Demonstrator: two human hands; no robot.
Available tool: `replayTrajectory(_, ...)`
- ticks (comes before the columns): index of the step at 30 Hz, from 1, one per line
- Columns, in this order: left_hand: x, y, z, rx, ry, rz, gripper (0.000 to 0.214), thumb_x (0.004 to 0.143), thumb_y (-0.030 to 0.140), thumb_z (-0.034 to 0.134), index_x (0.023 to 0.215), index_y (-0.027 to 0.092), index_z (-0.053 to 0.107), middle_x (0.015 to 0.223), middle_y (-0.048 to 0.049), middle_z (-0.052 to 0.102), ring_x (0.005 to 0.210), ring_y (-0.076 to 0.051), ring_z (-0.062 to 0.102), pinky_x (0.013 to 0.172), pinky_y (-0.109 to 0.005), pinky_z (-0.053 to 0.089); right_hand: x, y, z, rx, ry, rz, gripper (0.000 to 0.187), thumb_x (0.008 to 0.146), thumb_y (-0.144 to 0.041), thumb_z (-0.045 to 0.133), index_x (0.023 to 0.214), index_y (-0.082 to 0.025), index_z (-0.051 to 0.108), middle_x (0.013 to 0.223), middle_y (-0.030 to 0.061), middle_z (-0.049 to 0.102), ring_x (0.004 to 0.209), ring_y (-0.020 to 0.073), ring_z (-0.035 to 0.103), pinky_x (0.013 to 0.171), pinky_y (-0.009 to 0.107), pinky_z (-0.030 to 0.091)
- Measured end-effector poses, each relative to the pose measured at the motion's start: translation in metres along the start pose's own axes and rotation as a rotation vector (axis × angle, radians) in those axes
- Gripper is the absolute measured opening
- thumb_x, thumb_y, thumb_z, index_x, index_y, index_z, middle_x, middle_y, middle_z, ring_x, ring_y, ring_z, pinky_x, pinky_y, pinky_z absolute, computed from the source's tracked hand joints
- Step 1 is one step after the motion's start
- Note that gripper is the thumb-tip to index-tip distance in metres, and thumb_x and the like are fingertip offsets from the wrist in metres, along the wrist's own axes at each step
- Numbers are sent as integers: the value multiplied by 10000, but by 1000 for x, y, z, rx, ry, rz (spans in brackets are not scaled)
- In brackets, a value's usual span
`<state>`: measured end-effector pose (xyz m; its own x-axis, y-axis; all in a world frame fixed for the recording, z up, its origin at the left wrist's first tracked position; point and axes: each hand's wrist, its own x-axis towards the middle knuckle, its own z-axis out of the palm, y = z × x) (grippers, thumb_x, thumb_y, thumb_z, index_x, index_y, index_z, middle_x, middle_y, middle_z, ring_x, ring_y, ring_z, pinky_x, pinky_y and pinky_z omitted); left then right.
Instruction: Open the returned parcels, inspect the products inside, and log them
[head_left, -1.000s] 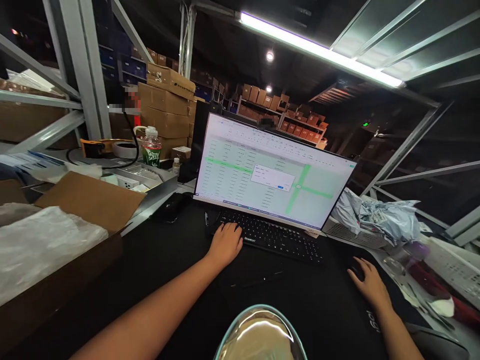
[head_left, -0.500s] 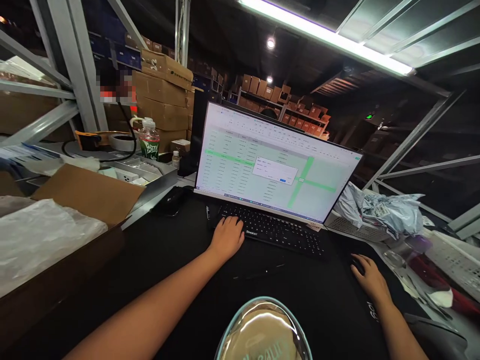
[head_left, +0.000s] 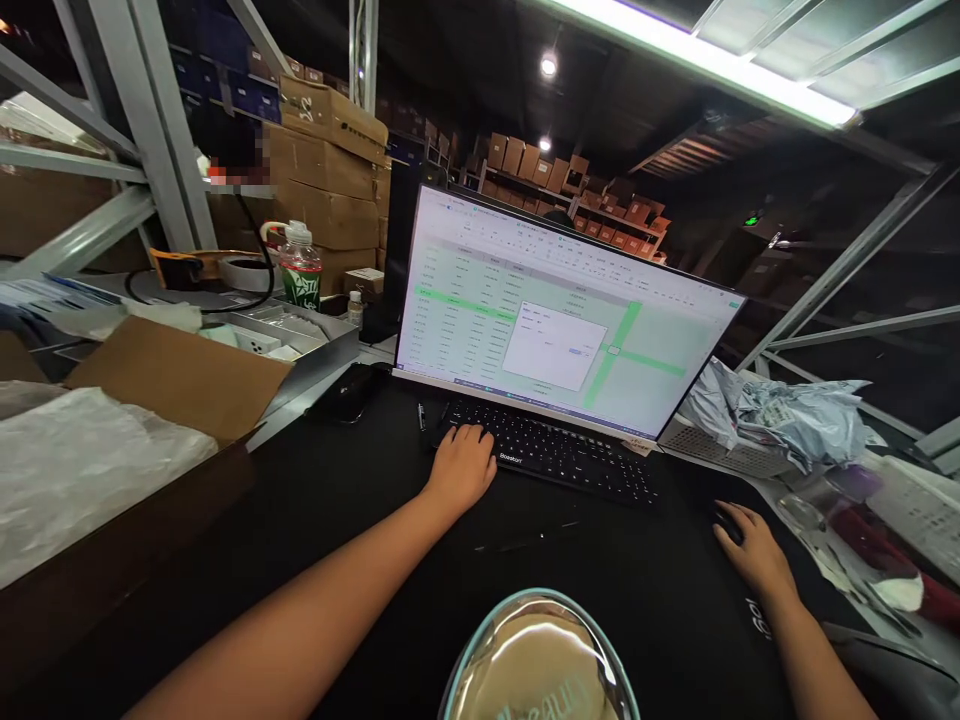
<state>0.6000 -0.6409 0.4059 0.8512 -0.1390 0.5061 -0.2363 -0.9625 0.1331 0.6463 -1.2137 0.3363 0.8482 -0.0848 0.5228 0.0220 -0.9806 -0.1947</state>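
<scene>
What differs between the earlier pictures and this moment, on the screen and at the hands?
The dialog box on the monitor has grown taller, its lower edge now reaching further down over the sheet. The whole view has also shifted slightly, as the camera moved. Nothing was visibly taken hold of or let go: the left hand stays on the keyboard, the right hand on the mouse.

"Bosston" on the black keyboard (head_left: 564, 457) — apparently a handwritten "22" on the top carton (head_left: 330, 118)
</scene>
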Motion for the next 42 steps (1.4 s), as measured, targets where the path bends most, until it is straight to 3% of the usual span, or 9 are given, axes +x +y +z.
replayTrajectory(11,1,-1,5,41,-7,8,245,917,222,530,1103,149,672,1238,-160,644,1166,-314,579,1069,-474,418,-1,0,-2,2,27,36,643,771,-539,460,1287,-182,598,1237,144,619,1186,331,584,1048,485,465)
replayTrajectory(20,0,1,2,53,-18,6,262,916,211,530,1125,135,669,1273,-167,640,1184,-320,577,1056,-466,435,0,-5,-2,11,32,36,630,779,-493,444,1267,-138,624,1223,157,623,1184,301,587,1072,430,452)
replayTrajectory(28,-1,2,0,65,-21,-4,296,922,223,545,1172,124,669,1299,-166,638,1217,-315,579,1081,-463,435,-2,-13,-10,15,29,86,584,765,-502,472,1215,-184,665,1198,121,633,1143,296,616,1033,417,487)
replayTrajectory(42,0,2,-2,68,-32,-8,292,928,222,546,1165,117,682,1306,-169,640,1220,-314,584,1076,-453,447,-3,-20,-15,19,28,108,572,760,-496,478,1188,-172,676,1220,136,627,1175,304,601,1056,432,473)
